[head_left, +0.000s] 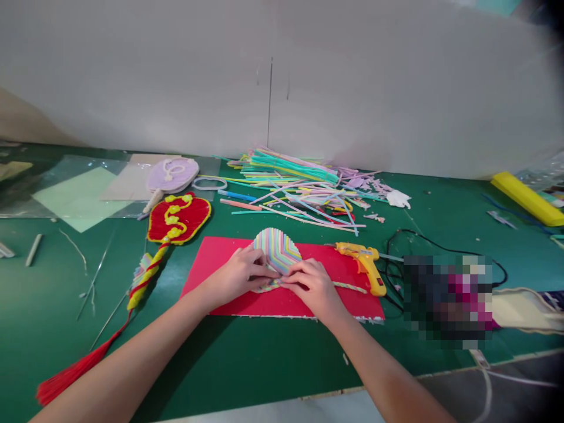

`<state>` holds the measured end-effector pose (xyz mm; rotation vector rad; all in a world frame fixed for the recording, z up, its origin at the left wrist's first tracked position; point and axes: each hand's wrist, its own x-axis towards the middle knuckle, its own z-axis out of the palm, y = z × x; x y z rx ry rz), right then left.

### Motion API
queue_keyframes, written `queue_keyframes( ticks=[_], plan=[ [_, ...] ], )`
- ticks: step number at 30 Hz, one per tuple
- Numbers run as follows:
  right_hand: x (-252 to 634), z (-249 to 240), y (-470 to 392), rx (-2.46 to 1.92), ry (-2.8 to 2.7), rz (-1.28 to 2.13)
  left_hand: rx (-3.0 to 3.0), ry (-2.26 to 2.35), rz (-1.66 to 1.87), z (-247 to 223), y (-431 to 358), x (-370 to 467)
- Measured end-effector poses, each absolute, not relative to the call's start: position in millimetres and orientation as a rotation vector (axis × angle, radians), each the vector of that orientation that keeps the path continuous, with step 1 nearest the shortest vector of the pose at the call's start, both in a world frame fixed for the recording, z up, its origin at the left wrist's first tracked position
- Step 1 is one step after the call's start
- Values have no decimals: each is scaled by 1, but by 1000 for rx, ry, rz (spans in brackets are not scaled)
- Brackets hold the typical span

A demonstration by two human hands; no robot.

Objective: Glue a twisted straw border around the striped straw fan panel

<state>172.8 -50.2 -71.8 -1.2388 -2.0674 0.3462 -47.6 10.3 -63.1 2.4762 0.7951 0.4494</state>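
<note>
A round panel of pastel striped pipe cleaners (275, 242) lies on a red board (211, 255). My left hand (240, 273) is closed at the panel's lower left, with thumb and fingertips pinching its edge. Opposite it, my right hand (314, 286) pinches a twisted pastel pipe-cleaner cord (350, 286) against the panel's lower edge. The cord's free end trails right across the board. Both sets of fingertips nearly meet and cover part of the edge. A yellow glue gun (363, 261) rests on the board's right side.
Behind the board lies a heap of loose pipe cleaners (286, 167). To the left are a red-and-yellow fan (180, 218) with a red tassel (73, 373) and a lilac fan (173, 175). A black cable (445, 235) loops at right, and a yellow block (526, 198) lies farther right.
</note>
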Motion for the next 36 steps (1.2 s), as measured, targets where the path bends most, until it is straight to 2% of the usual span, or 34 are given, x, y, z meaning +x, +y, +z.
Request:
queue_keyframes(
  ticks=[14,29,33,36],
  plan=[
    [170,-69,-53,-1248,-2063,315,2285,1104,496,-63,0,-33],
    [169,-68,-57,-1206,-2163,148,2304,1079,453,-56,-1,-35],
    [170,-70,-55,-1211,-2141,202,2157,952,573,-38,8,-53],
    [170,-70,-54,-1199,-2125,214,2042,1183,787,-22,1,-77]
  ],
)
